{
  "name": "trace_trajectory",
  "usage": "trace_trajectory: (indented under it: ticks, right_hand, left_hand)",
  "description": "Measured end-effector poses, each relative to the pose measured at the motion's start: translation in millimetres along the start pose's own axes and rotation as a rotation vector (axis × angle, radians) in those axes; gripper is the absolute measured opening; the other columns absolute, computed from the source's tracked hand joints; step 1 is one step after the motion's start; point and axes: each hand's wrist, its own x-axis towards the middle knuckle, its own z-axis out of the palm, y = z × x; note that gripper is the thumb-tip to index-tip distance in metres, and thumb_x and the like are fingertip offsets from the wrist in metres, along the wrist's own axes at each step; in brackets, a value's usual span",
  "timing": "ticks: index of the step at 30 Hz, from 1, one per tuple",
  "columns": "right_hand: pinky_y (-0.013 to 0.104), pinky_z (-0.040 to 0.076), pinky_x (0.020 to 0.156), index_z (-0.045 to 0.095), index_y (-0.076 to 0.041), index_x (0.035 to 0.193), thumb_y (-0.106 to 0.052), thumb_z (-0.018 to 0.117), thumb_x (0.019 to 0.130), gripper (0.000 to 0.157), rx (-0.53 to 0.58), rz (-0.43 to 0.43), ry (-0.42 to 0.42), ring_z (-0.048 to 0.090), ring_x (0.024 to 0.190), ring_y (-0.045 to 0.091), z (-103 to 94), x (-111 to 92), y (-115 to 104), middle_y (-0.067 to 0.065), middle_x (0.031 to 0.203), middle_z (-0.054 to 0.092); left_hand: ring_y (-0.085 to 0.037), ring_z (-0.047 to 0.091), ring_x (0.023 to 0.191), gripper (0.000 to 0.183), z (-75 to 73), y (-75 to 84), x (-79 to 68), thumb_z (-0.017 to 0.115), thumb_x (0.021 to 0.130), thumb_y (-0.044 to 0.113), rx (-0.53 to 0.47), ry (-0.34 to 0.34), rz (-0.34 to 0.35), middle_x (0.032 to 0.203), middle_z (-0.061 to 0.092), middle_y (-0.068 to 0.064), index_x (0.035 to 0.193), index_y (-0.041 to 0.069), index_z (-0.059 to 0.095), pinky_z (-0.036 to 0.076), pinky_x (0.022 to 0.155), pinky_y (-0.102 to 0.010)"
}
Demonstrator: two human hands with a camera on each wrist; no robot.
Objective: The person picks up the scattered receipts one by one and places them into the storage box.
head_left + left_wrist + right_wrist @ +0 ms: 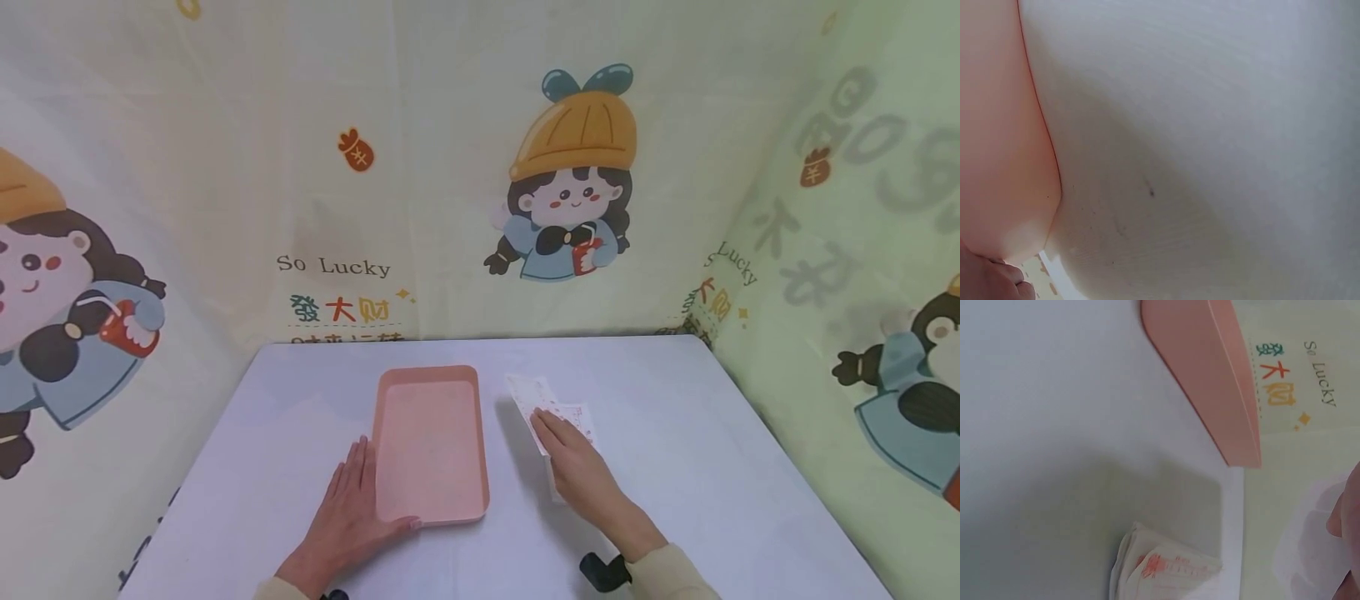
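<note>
A shallow pink rectangular tray (431,454) lies on the table. My left hand (348,508) rests against its left side with fingers straight, the thumb along the near edge. To the right, my right hand (577,471) holds a white paper sheet (528,396) with red print, raised at a tilt. Its fingers lie straight together over the sheet, and the thumb is hidden from the head view. Under that sheet is a small stack of folded papers (1166,569) with red print. The right wrist view catches the raised sheet (1310,550) beside the fingers.
A white table (660,400) carries everything. Behind it hangs a cartoon-printed curtain (450,208), which also closes in the left and right sides.
</note>
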Motion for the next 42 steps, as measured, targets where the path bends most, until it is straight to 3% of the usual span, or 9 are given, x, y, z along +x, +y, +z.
trace_trajectory:
  ticks: [12, 19, 42]
  right_hand:
    - [0.043, 0.045, 0.11, 0.049, -0.002, 0.144, 0.008, 0.065, 0.088, 0.059, 0.058, 0.012, -0.084, 0.053, 0.132, 0.029, -2.6, 19.6, -19.4, 0.014, 0.146, 0.053]
    - [0.042, 0.046, 0.11, 0.051, -0.001, 0.143, 0.009, 0.064, 0.088, 0.058, 0.068, -0.035, -0.07, 0.054, 0.131, 0.029, 2.3, 29.2, -28.2, 0.014, 0.145, 0.054]
    - [0.039, 0.039, 0.116, 0.048, -0.001, 0.145, -0.003, 0.065, 0.092, 0.055, 0.052, -0.11, -0.193, 0.05, 0.137, 0.027, 14.3, 54.3, -63.8, 0.014, 0.148, 0.051]
  left_hand:
    - [-0.041, 0.026, 0.148, 0.129, 1.2, -0.4, -0.7, 0.064, 0.07, 0.082, 0.002, 0.015, 0.008, 0.16, 0.023, -0.028, 0.152, -0.009, 0.023, 0.028, 0.117, -0.058]
    - [-0.041, 0.025, 0.148, 0.129, 0.3, 0.1, -0.9, 0.063, 0.07, 0.082, 0.002, 0.006, 0.002, 0.16, 0.023, -0.028, 0.153, -0.009, 0.022, 0.028, 0.117, -0.059]
    - [-0.042, 0.027, 0.147, 0.128, -0.4, 1.2, -2.2, 0.065, 0.07, 0.08, 0.009, 0.021, 0.01, 0.159, 0.025, -0.028, 0.151, -0.009, 0.025, 0.031, 0.115, -0.06]
